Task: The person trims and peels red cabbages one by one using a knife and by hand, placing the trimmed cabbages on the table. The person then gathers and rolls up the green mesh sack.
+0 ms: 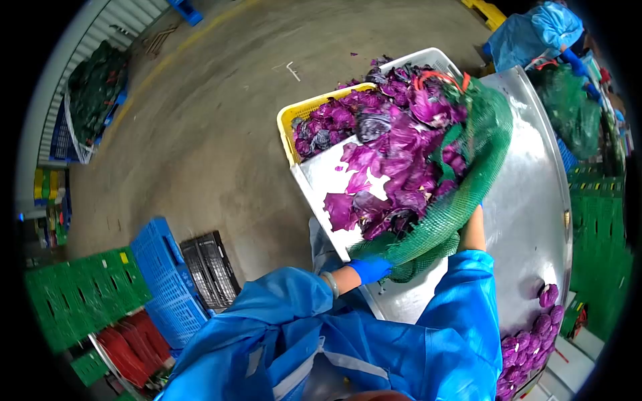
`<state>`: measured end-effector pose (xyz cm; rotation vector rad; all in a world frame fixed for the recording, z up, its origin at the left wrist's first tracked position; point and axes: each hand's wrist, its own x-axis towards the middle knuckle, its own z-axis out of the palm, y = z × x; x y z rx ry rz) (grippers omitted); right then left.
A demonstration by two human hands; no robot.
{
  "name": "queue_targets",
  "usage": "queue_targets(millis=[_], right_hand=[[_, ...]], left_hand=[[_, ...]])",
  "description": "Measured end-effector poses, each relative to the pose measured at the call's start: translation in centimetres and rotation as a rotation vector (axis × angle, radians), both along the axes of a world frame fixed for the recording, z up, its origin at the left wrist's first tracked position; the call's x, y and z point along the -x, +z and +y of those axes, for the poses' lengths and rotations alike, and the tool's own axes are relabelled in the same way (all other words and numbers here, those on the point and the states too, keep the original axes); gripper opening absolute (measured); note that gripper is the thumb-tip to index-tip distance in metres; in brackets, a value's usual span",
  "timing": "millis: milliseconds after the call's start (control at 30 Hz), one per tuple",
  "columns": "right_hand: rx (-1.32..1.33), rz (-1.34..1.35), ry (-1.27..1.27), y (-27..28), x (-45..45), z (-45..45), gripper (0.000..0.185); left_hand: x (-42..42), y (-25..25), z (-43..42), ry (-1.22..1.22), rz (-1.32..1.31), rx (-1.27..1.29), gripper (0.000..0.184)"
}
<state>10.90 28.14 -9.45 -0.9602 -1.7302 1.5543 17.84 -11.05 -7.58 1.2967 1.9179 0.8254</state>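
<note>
A long green mesh bag [478, 170] bends across the metal table [525, 220] in front of me, with a red-orange band [438, 77] near its far end. My left hand [370, 269], in a blue glove, is closed on the near edge of the mesh. My right hand [475, 227] reaches behind the bag's right side; only its wrist and a sliver of glove show, its fingers hidden. Loose purple cabbage leaves [398, 167] lie spread beside the mesh, some blurred, over the white surface at the table's left.
A yellow crate [286, 127] and a white crate [438, 55] full of leaves stand beyond the table's edge. Several purple cabbages [528, 347] sit at the lower right. Another person [535, 33] in blue works at the upper right. Blue [167, 281] and green crates [87, 294] stand left.
</note>
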Motion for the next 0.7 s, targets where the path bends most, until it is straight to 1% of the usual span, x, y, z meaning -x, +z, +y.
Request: queue_targets(millis=[33, 67, 133, 200, 233, 300, 367, 400, 433, 467, 500, 567, 600, 633, 667, 700], right_hand=[[-0.040, -0.017, 0.009, 0.0, 2.0, -0.4, 0.044], [-0.070, -0.043, 0.016, 0.2, 3.5, -0.9, 0.044], [-0.119, -0.070, 0.030, 0.6, 6.4, -2.8, 0.044], [-0.196, -0.080, 0.039, 1.0, 9.4, -4.4, 0.044], [-0.237, -0.088, 0.041, 1.2, 10.7, -5.3, 0.043], [-0.298, -0.095, 0.047, 1.1, 12.9, -7.3, 0.043], [-0.206, -0.058, 0.046, 0.3, 14.4, -9.0, 0.043], [-0.072, -0.016, 0.047, -0.2, 14.9, -9.5, 0.043], [-0.072, -0.074, 0.000, 0.2, 15.6, -10.1, 0.034], [-0.003, -0.122, -0.026, 0.8, 15.8, -10.4, 0.028], [0.066, -0.172, -0.053, 3.3, 16.3, -11.3, 0.022], [0.155, -0.112, -0.072, 5.9, 16.7, -11.7, 0.016], [0.197, -0.082, -0.078, 6.9, 16.9, -11.9, 0.013], [0.265, 0.081, -0.083, 8.0, 17.4, -12.1, 0.012], [0.280, 0.121, -0.089, 9.7, 17.7, -12.3, 0.012], [0.294, 0.165, -0.094, 11.8, 18.0, -12.5, 0.011]], left_hand=[[1.4, -0.3, -0.8, 0.061, 0.062, -0.120, 0.040], [2.8, 0.0, -1.4, -0.022, 0.083, -0.047, 0.041], [6.2, -0.8, -2.5, -0.019, 0.156, -0.133, 0.041], [10.9, -0.2, -3.1, -0.006, 0.206, -0.189, 0.042], [13.3, 0.0, -3.9, 0.007, 0.164, -0.186, 0.041], [17.9, 3.2, -4.6, 0.052, -0.016, -0.139, 0.041], [22.4, 6.4, -4.6, 0.108, -0.184, -0.106, 0.040], [24.1, 7.5, -4.3, 0.139, -0.244, -0.095, 0.040], [25.7, 8.1, -4.0, 0.180, -0.298, -0.076, 0.040], [27.2, 8.4, -3.9, 0.219, -0.347, -0.068, 0.039], [28.3, 8.0, -4.1, 0.280, -0.397, -0.039, 0.038], [30.5, 7.1, -4.6, 0.409, -0.496, 0.015, 0.035], [32.2, 6.6, -5.0, 0.266, -0.229, -0.012, 0.034], [34.4, 6.1, -5.4, 0.120, 0.038, -0.044, 0.034], [36.2, 6.1, -5.6, -0.028, 0.308, -0.081, 0.034], [37.4, 6.5, -5.6, 0.129, 0.152, -0.141, 0.035]])
